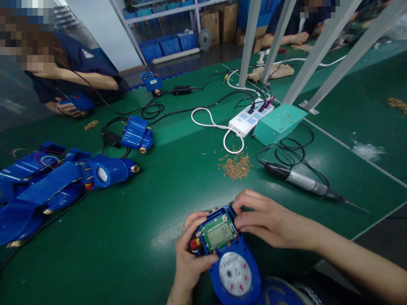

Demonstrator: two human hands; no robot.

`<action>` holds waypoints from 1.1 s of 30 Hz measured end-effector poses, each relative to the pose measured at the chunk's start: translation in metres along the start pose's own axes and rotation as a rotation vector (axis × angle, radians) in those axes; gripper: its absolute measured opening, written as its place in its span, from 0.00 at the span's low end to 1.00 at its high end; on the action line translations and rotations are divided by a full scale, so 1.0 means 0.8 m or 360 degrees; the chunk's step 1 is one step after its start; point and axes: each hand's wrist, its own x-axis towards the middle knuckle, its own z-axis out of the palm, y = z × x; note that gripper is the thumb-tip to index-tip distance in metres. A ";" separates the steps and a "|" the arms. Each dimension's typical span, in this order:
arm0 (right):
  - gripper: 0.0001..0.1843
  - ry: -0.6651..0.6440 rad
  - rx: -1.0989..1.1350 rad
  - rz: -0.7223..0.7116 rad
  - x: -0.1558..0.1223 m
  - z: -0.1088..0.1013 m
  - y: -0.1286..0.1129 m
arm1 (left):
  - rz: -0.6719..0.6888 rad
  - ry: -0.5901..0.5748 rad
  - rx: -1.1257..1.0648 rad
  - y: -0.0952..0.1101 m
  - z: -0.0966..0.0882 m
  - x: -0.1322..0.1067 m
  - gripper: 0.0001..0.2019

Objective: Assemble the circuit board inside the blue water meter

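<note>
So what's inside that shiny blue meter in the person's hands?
The open part of the shiny blue meter shows a green circuit board bearing a grey rectangular display. Whatever lies under the board or round white dial is covered.

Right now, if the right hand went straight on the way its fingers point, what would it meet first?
Most likely the blue meter, at its edge: the right hand lies against or just beside it, near the red wire; depth there is hard to judge.
</note>
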 end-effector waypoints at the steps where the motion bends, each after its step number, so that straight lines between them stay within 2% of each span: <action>1: 0.08 0.0008 0.0012 0.0012 0.000 0.000 -0.003 | -0.0004 -0.0001 -0.0015 0.000 0.000 0.000 0.30; 3: 0.10 0.0133 -0.0062 0.0019 -0.002 0.006 -0.011 | -0.0017 -0.0003 -0.0031 0.000 0.001 0.000 0.30; 6: 0.14 0.0386 -0.0488 -0.0024 -0.012 0.025 -0.029 | -0.0022 -0.0018 -0.0033 0.002 0.001 0.001 0.30; 8: 0.18 0.0437 -0.0766 -0.0033 -0.019 0.036 -0.039 | -0.0016 -0.0026 -0.0038 0.004 0.001 0.002 0.31; 10: 0.20 0.0420 -0.0852 0.0022 -0.025 0.043 -0.044 | -0.0017 -0.0022 -0.0039 0.004 0.001 0.002 0.31; 14: 0.18 0.0583 -0.0696 0.0195 -0.034 0.045 -0.040 | -0.0024 0.0002 -0.0023 0.003 0.000 0.001 0.32; 16: 0.16 0.0676 -0.0588 0.0151 -0.035 0.044 -0.037 | -0.0019 0.0012 -0.0025 0.002 0.000 0.001 0.32; 20: 0.11 0.0629 -0.0536 -0.0017 -0.030 0.044 -0.034 | -0.0018 0.0042 -0.0061 0.000 0.001 0.000 0.32; 25: 0.11 0.0523 -0.0723 -0.0053 -0.020 0.044 -0.038 | 0.0072 0.0056 0.0072 -0.007 -0.002 -0.003 0.35; 33: 0.09 0.0817 -0.0509 0.0242 -0.017 0.065 -0.048 | 0.0247 -0.0011 0.0284 -0.011 -0.009 0.001 0.36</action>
